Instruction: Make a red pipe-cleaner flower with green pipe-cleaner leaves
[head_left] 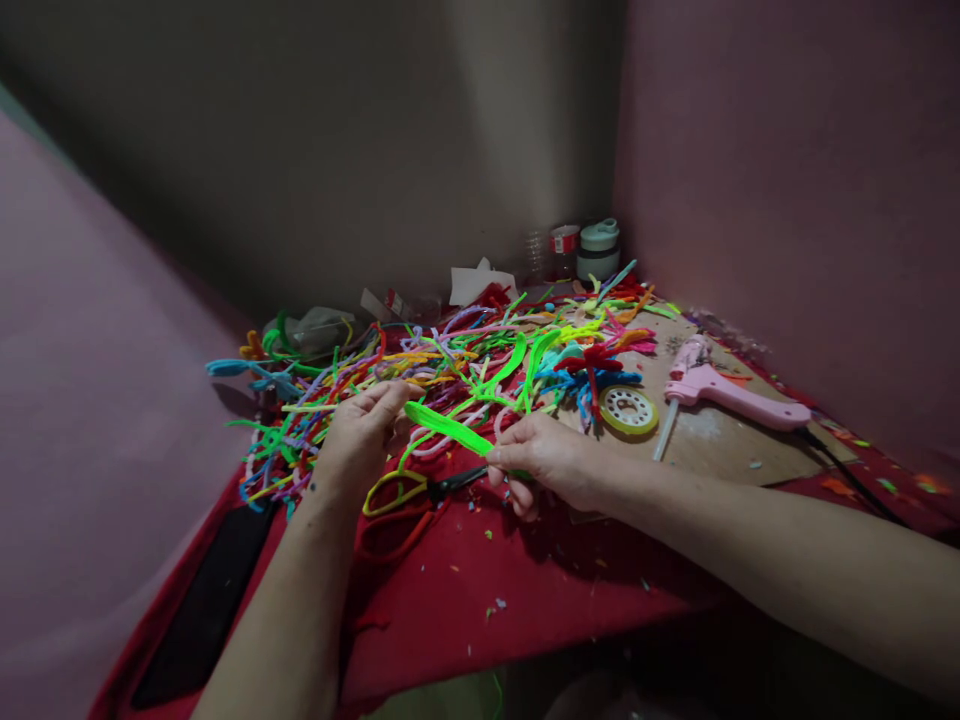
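Note:
Between my two hands stretches a bright green pipe cleaner piece [450, 428], flat and leaf-like. My left hand [364, 425] is closed at its left end, thumb and fingers pinched. The right end is pinched by my right hand [544, 458], its lower fingers curled beneath. More green pipe cleaner leaves [536, 365] stand just beyond my right hand; whether they join the held piece is unclear. Scissors [401, 492] with yellow and red handles lie below the green piece, their blade tips hidden near my right hand. A heap of coloured pipe cleaners [352, 370] spreads behind both hands.
On a brown board [724, 450] at the right lie a pink glue gun [731, 397] with its cord and a tape roll [651, 422]. A black, flat, phone-like object [206, 605] lies front left. A lidded cup [598, 252] stands at the back. Scraps dot the red cloth [540, 610].

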